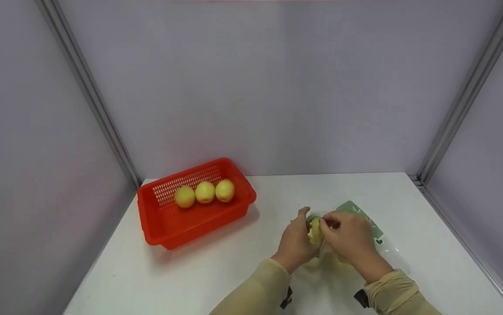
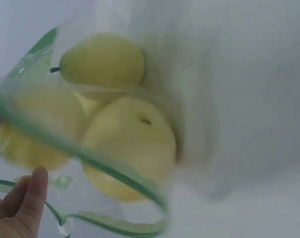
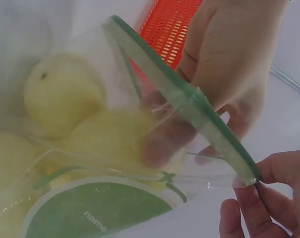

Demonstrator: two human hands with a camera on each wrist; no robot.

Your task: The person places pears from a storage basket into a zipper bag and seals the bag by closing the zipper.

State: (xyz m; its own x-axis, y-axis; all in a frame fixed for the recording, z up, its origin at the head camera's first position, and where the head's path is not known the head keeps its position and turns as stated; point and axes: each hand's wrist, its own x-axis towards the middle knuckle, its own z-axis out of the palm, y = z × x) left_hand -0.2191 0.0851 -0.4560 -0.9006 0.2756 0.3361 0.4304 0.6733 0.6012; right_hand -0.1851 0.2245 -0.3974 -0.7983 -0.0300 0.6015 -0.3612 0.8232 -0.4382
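A clear zip bag (image 3: pixel 115 193) with a green seal and a green label panel holds several yellow pears (image 2: pixel 127 148). My right hand (image 1: pixel 352 238) pinches one end of the green zip strip (image 3: pixel 224 139) between thumb and fingertips. My left hand (image 1: pixel 297 243) holds the bag near its mouth, one digit raised in the head view. Through the film in the right wrist view, its digits show close to a pear; the exact contact is partly hidden. The bag's mouth gapes in the left wrist view, its near zip strip blurred.
A red plastic basket (image 1: pixel 190 225) with slotted walls stands at the back left of the white table (image 1: pixel 181 280). Inside it, three yellow pears (image 1: pixel 205 192) lie in a row. Grey panels (image 1: pixel 277 87) enclose the table at the back and sides.
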